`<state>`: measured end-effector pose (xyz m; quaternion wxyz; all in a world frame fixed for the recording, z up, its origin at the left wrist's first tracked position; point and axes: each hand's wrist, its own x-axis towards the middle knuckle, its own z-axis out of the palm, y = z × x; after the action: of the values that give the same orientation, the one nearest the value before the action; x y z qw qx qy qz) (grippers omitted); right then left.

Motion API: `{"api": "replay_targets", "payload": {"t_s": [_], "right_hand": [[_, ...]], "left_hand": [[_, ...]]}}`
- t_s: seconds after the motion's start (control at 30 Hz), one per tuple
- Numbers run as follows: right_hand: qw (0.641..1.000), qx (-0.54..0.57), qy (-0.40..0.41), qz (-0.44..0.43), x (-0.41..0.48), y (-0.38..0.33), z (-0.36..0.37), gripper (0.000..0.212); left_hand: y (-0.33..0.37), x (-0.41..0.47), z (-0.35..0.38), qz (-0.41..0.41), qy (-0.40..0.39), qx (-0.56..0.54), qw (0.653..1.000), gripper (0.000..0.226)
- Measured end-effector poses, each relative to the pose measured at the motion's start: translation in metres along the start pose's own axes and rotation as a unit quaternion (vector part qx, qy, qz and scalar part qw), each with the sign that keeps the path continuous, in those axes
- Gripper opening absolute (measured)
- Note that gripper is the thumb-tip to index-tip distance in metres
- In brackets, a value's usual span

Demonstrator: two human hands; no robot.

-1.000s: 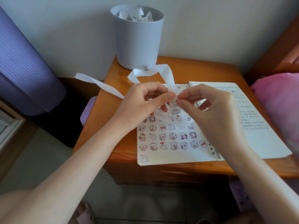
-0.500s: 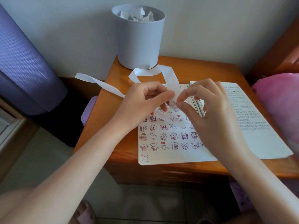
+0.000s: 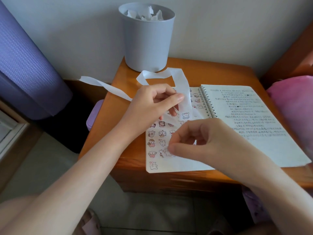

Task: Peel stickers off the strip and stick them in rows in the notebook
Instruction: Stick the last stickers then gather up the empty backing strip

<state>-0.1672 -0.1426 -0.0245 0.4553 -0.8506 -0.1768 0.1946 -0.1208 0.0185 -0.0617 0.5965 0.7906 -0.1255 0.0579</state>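
Note:
An open spiral notebook lies on the wooden table. Its left page carries rows of small cartoon stickers, and its right page is covered in handwriting. My left hand pinches the long white sticker strip above the left page; one sticker shows on the strip's hanging end. Lower down, my right hand hovers over the bottom rows. A small peeled sticker sits pinched between its thumb and fingertip just above the page. The strip's tail loops back and trails off the table's left edge.
A grey bin with crumpled white paper stands at the table's back edge against the wall. A purple rolled mat leans at the left, a lilac object sits beside the table, and pink fabric lies at the right.
My right hand has left the strip and come down toward the lower left page with a peeled sticker. My left hand still holds the strip in about the same place.

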Motion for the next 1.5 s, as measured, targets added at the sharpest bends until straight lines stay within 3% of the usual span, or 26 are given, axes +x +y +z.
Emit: {"api": "replay_targets", "payload": {"t_s": [0.33, 1.33, 1.5], "right_hand": [[0.999, -0.017, -0.038, 0.030, -0.001, -0.001, 0.011, 0.006], [0.993, -0.117, -0.004, 0.014, -0.003, 0.002, 0.020, 0.007], [0.994, -0.107, -0.003, 0.018, -0.001, 0.005, 0.019, 0.018]], "left_hand": [[-0.002, 0.000, 0.000, 0.004, -0.002, -0.007, 1.000, 0.014], [-0.001, 0.000, -0.001, 0.001, -0.003, -0.004, 1.000, 0.013], [-0.001, 0.000, -0.001, 0.001, -0.005, 0.000, 1.000, 0.013]]}}
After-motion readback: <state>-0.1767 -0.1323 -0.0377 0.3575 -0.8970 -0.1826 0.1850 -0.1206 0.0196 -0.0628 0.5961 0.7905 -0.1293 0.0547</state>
